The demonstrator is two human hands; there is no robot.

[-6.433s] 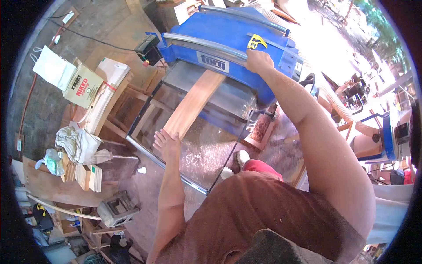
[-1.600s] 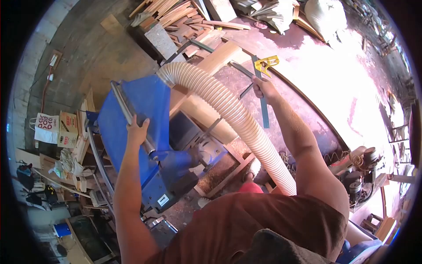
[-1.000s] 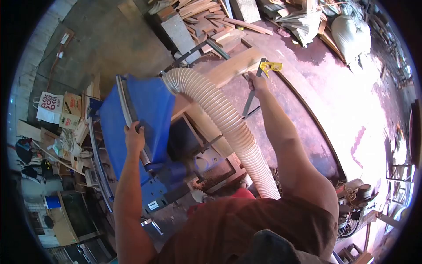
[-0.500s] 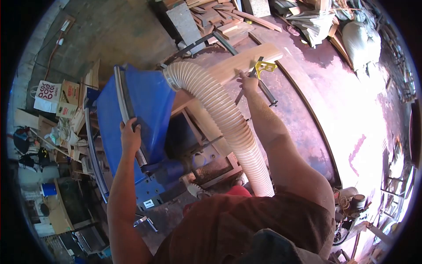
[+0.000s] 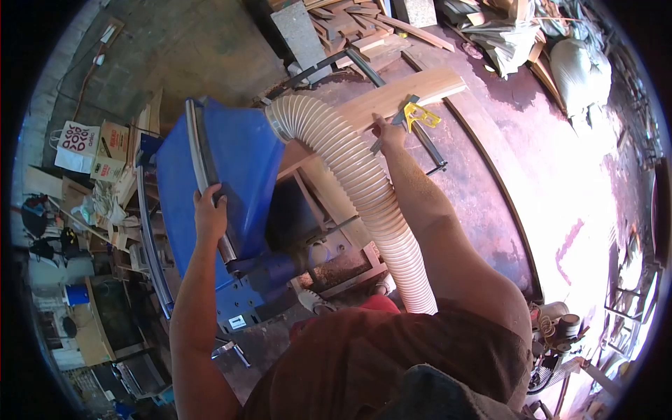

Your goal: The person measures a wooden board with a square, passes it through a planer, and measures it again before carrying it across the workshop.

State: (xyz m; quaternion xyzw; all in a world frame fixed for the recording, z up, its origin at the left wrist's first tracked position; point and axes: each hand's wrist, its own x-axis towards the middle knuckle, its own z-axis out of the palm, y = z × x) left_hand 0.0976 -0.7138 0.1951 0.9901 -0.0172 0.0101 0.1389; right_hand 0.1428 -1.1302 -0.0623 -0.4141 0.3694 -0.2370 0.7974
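My left hand is wrapped round a long silver metal bar on top of a blue machine. In my right hand is a combination square with a yellow head and a dark metal blade; my fingers close on the blade. The square is over or against the near edge of a long wooden board, but exact contact is hard to tell. A ribbed, translucent hose curves from the machine down between my arms and covers part of the board.
Near the board stands a black metal frame with a roller-like bar. Wood offcuts are heaped at the back beside a grey block. White sacks lie at the upper right. Cardboard boxes and a paper bag stand left of the machine.
My right hand has moved a little left with the combination square, which has tilted. My left hand stays on the bar. The whole view has shifted slightly.
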